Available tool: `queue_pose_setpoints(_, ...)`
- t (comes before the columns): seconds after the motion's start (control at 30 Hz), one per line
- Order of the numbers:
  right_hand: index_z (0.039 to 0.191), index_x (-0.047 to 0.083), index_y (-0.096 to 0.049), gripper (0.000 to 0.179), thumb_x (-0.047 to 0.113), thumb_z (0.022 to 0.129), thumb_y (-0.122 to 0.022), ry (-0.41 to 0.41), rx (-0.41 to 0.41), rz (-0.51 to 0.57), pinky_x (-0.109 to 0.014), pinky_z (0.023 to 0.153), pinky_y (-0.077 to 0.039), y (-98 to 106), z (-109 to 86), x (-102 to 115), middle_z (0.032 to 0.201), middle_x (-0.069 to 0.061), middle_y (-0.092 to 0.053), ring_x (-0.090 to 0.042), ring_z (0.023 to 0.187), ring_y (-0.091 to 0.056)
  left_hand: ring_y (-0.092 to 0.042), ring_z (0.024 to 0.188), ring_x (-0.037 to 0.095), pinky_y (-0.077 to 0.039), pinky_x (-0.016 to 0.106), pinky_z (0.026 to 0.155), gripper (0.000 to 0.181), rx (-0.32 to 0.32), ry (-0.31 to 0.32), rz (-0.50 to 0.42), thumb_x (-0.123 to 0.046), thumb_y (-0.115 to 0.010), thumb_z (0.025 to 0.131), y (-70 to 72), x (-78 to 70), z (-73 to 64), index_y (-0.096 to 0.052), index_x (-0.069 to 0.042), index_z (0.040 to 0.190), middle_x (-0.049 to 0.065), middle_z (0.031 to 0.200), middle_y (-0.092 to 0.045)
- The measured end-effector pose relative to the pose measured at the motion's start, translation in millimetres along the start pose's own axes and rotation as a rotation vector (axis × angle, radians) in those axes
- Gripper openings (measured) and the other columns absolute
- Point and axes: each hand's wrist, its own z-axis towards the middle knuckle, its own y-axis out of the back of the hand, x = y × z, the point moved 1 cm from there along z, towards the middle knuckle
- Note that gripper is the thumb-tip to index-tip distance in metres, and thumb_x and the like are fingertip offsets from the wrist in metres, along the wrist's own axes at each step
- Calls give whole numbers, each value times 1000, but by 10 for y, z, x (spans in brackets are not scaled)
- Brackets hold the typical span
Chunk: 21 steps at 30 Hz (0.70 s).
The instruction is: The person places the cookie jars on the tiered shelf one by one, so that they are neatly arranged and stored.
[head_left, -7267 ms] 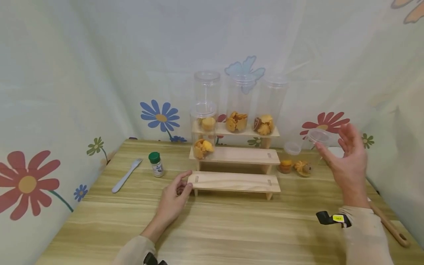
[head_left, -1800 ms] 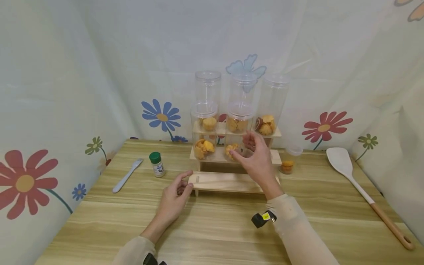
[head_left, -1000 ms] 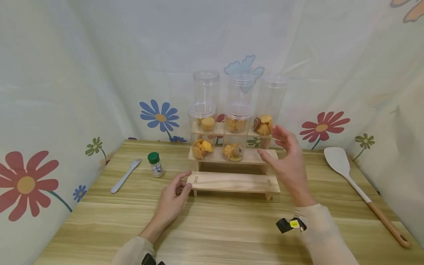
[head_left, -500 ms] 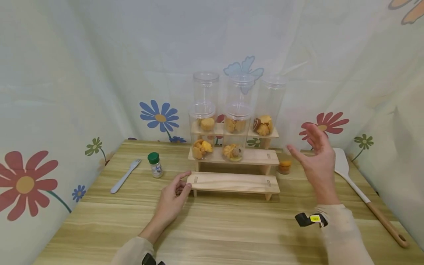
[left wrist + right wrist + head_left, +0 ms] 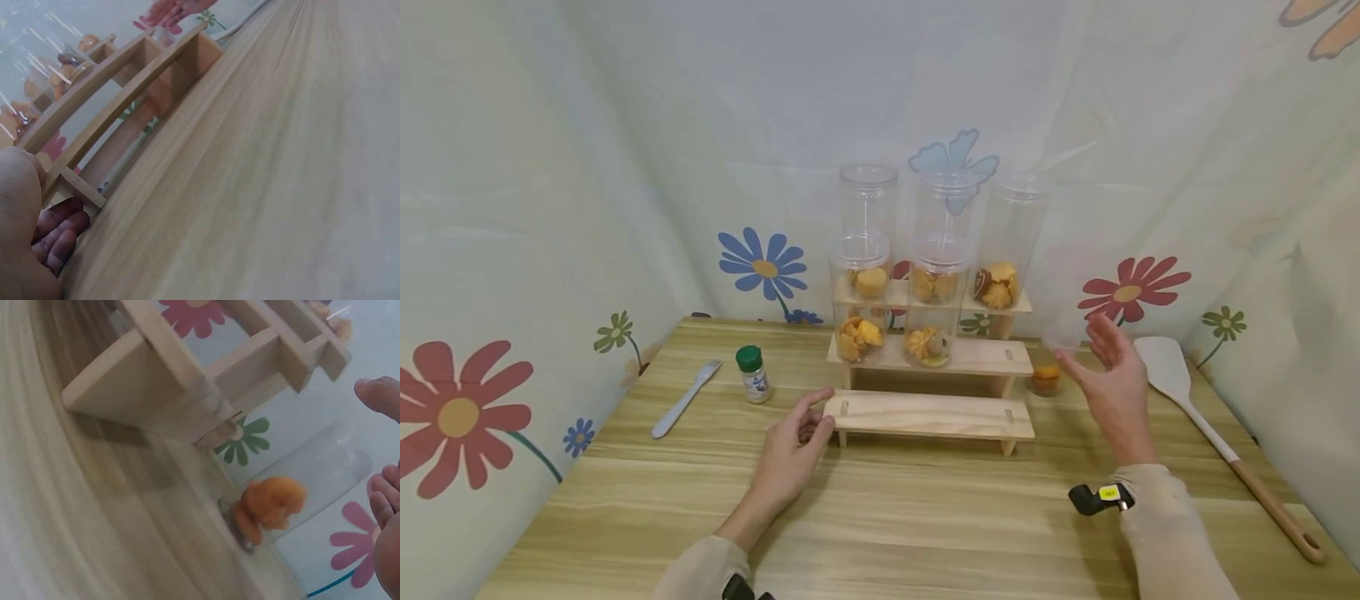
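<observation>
A three-step wooden display stand (image 5: 928, 412) is gripped at the left end of its lowest board by my left hand (image 5: 793, 446), thumb and fingers at the edge. In the left wrist view, fingers (image 5: 62, 240) curl under that end. On the table right of the stand is a clear lidded jar (image 5: 300, 481) with orange-yellow cookies (image 5: 1045, 379) at its bottom. My right hand (image 5: 1112, 383) is beside that jar, thumb and fingers spread apart around its upper part; a gap shows in the right wrist view. Its lid is faint behind the fingers.
Cookie jars stand on the upper board, and two more, a left jar (image 5: 860, 300) and a middle jar (image 5: 937, 304), on the middle board. A green-capped shaker (image 5: 753, 375) and a fork (image 5: 687, 400) lie left; a white spatula (image 5: 1195, 400) lies right.
A cookie jar from the right side of the table now stands mid-board; my right hand released it and moved right, then slightly lower, to the last table jar. My left hand stayed put.
</observation>
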Motion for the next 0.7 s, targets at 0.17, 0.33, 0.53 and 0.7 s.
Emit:
queue_pose_setpoints(0.17, 171, 9, -42, 86, 19, 99, -88, -35, 11, -17, -46, 131, -36, -46, -4, -150, 172, -16, -48, -35, 158, -47, -71, 87, 19, -57, 27, 78, 42, 1, 0, -3, -19, -66, 114, 7, -11, -10, -63, -24, 155, 3, 101, -78)
queue_pose_setpoints(0.33, 170, 5, -42, 85, 20, 100, -87, -41, 30, -34, -52, 129, -38, -89, 3, -234, 170, -20, -49, -40, 155, -50, -71, 88, 19, -57, 27, 79, 42, -4, -1, -7, -18, -66, 113, 5, -18, -3, -64, -25, 155, 3, 101, -78)
queue_pose_setpoints(0.53, 167, 0, -46, 79, 11, 99, -86, -23, 49, -46, -53, 127, -40, -125, 6, -325, 163, -23, -56, -40, 150, -55, -71, 89, 19, -57, 27, 80, 43, -1, -3, -7, -18, -67, 113, 4, -10, 6, -63, -24, 156, 4, 102, -78)
queue_pose_setpoints(0.7, 162, -3, -51, 72, 11, 100, -85, -14, 61, -68, -46, 125, -44, -141, -8, -380, 156, -26, -62, -38, 146, -58, -71, 89, 19, -57, 27, 80, 43, 2, 2, -7, -18, -67, 113, 4, 11, 1, -63, -25, 156, 4, 103, -78)
